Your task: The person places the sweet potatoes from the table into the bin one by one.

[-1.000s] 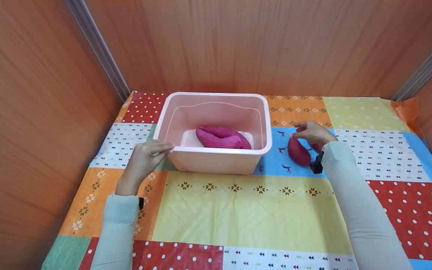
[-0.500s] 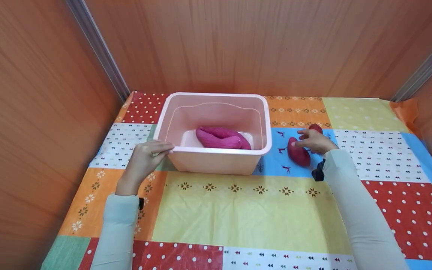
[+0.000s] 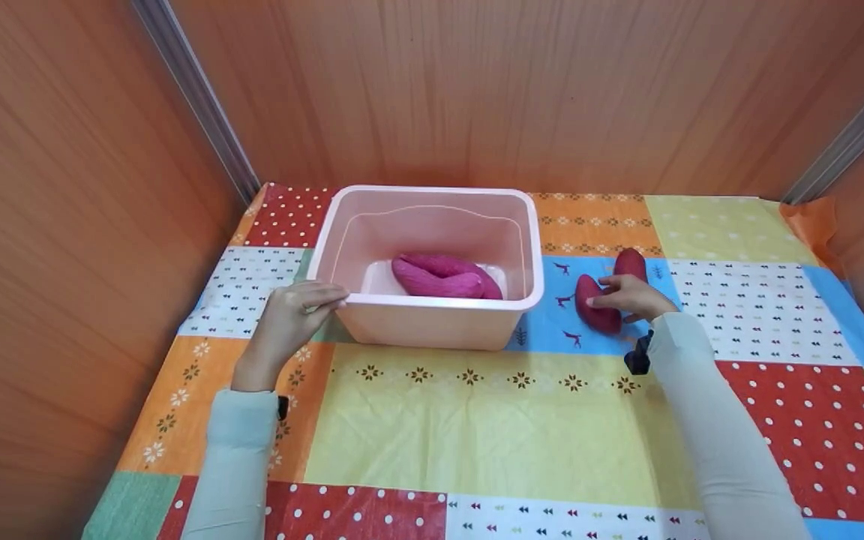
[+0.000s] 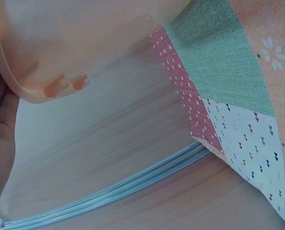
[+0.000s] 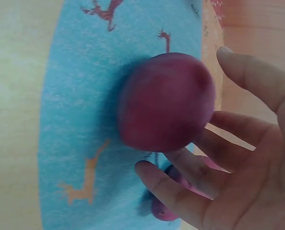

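Observation:
A pink plastic tub (image 3: pixel 432 324) stands on the cloth, its rim also in the left wrist view. My left hand (image 3: pixel 295 319) grips the rim at its near left corner, fingers over the edge. Inside lie purple-skinned sweet potatoes (image 3: pixel 439 283). To the right of the tub my right hand (image 3: pixel 631 296) reaches over a dark red sweet potato (image 3: pixel 589 315) on the blue patch. In the right wrist view the fingers (image 5: pixel 181 194) spread along one side of this sweet potato (image 5: pixel 166 103), with the thumb apart from it. Another red sweet potato (image 3: pixel 631 264) lies just behind, partly hidden by the hand.
A patchwork-print cloth (image 3: pixel 477 427) covers the table. Wood-grain panels (image 3: pixel 432 90) rise at the back and on both sides, joined by metal strips (image 3: pixel 192 97). The cloth bunches up at the far right corner (image 3: pixel 811 229).
My right hand has come down and nearer, from above the far end of the front red sweet potato to across it. The rear one shows more now. My left hand and the tub stay put.

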`<state>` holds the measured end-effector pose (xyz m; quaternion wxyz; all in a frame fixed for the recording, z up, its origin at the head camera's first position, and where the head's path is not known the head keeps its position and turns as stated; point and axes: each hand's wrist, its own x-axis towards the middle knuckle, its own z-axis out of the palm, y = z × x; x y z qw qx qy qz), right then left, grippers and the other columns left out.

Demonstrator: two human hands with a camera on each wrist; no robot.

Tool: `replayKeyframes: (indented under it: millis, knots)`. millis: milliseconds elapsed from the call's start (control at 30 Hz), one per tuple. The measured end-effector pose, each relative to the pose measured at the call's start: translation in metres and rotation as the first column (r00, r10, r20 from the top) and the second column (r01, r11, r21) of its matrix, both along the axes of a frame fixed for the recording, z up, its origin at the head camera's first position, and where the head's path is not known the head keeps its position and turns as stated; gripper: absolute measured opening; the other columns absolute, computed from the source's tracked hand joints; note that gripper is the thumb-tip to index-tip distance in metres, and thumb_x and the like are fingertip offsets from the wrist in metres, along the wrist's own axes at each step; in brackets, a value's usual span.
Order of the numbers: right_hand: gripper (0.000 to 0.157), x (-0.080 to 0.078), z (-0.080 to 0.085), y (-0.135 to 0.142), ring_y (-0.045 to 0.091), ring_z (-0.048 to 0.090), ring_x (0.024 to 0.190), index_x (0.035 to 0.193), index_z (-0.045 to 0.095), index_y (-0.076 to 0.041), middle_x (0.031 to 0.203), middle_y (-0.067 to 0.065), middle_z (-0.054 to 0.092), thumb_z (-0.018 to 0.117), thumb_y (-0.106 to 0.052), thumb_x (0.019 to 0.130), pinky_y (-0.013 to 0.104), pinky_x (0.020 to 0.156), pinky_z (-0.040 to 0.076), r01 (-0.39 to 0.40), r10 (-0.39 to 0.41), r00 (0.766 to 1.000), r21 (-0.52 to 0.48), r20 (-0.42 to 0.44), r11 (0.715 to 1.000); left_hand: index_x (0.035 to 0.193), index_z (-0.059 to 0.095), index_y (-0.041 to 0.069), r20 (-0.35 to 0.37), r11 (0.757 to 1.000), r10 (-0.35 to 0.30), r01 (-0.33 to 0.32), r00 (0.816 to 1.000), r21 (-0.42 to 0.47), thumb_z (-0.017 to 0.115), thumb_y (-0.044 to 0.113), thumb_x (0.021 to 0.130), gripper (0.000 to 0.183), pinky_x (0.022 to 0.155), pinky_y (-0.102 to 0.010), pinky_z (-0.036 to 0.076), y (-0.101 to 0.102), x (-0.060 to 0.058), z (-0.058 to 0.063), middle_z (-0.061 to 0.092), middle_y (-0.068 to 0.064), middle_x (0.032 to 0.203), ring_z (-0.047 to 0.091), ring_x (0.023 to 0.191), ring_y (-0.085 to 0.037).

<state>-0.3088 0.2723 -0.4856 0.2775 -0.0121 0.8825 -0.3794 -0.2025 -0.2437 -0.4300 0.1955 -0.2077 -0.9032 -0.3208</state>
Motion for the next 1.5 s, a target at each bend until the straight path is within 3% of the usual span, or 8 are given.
replayKeyframes:
  millis: [333,533,867,1267,1500]
  knots:
    - [0.075,0.003,-0.012,0.002,0.038,0.043,0.121,0.149,0.028,0.002,0.142,0.030,0.038,0.063,-0.033,0.093,0.050,0.100,0.049,0.034,-0.033,0.997,0.025,-0.063,0.999,0.101,0.076,0.008,-0.057,0.999,-0.028,0.029,0.998,0.020,0.076,0.005,0.079,0.023,0.089,-0.040,0.057,0.001,-0.002,-0.002,0.075,-0.011,0.100,0.070,0.098,-0.027]
    - [0.070,0.005,-0.014,-0.001,0.035,0.045,0.118,0.148,0.032,0.001,0.139,0.029,0.042,0.061,-0.033,0.093,0.044,0.098,0.048,0.051,-0.047,0.994,0.038,-0.103,0.998,0.103,0.075,0.009,-0.029,1.000,-0.015,0.016,0.999,0.020,0.075,0.006,0.081,0.023,0.089,-0.038,0.057,0.000,0.000,-0.001,0.074,-0.011,0.102,0.070,0.100,-0.027]
    - [0.072,0.006,-0.016,-0.001,0.040,0.041,0.122,0.149,0.030,-0.001,0.142,0.031,0.039,0.062,-0.034,0.093,0.053,0.106,0.041,0.065,-0.060,0.991,0.035,-0.123,0.997,0.106,0.075,0.011,-0.006,1.000,0.000,0.000,1.000,0.022,0.074,0.005,0.082,0.025,0.090,-0.038,0.057,0.001,0.000,0.001,0.074,-0.010,0.105,0.069,0.102,-0.026]
    - [0.071,0.006,-0.017,0.000,0.040,0.040,0.124,0.148,0.031,0.000,0.143,0.032,0.039,0.063,-0.032,0.093,0.054,0.108,0.040,0.063,-0.060,0.990,0.019,-0.130,0.998,0.104,0.076,0.011,-0.031,1.000,-0.003,0.004,1.000,0.020,0.075,0.006,0.081,0.024,0.090,-0.038,0.057,0.001,0.001,0.000,0.074,-0.009,0.102,0.069,0.100,-0.025]
    - [0.071,0.006,-0.020,-0.001,0.042,0.040,0.126,0.148,0.031,-0.001,0.144,0.032,0.038,0.062,-0.032,0.093,0.056,0.110,0.036,0.053,-0.049,0.990,0.034,-0.129,0.998,0.107,0.075,0.013,0.004,1.000,0.005,-0.005,1.000,0.021,0.074,0.007,0.082,0.026,0.091,-0.039,0.056,0.001,0.001,-0.001,0.074,-0.009,0.105,0.069,0.103,-0.026]
